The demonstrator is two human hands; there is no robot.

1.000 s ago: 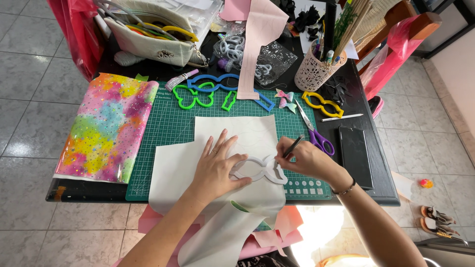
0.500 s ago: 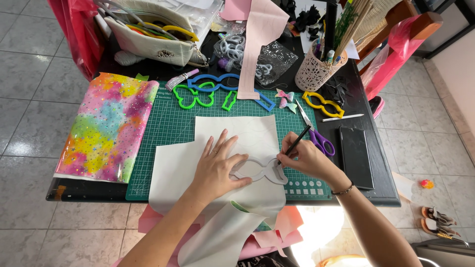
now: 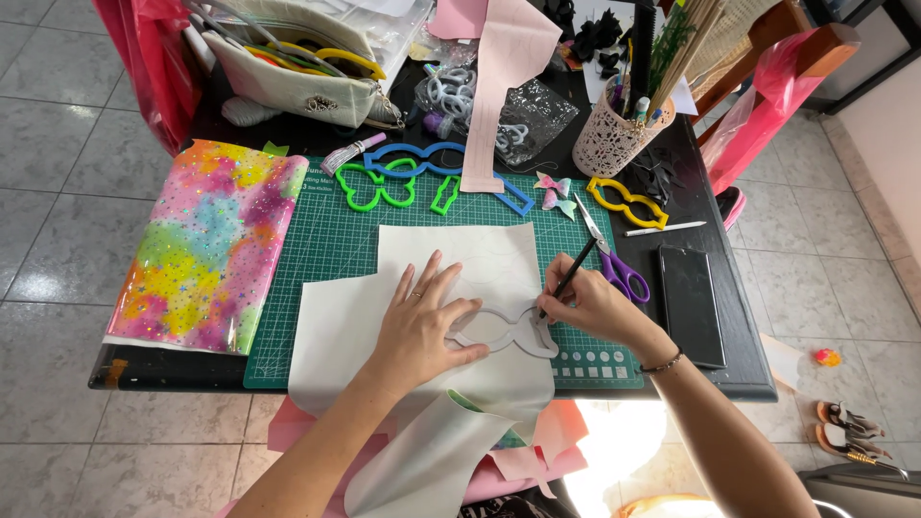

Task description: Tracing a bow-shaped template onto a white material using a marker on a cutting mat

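Since a second ago the right hand [image 3: 593, 305] has shifted little; the black pen [image 3: 568, 278] leans a touch differently and its tip sits at the right lobe of the grey template [image 3: 507, 333]. The left hand [image 3: 422, 328] has stayed spread flat, fingers splayed, pressing the template onto the white sheet [image 3: 480, 259] that lies under both hands. The right hand is closed round the pen. If the left hand's pressure eases, the template could slide and the traced line would go astray. Purple scissors [image 3: 619, 271] lie just beyond the right hand.
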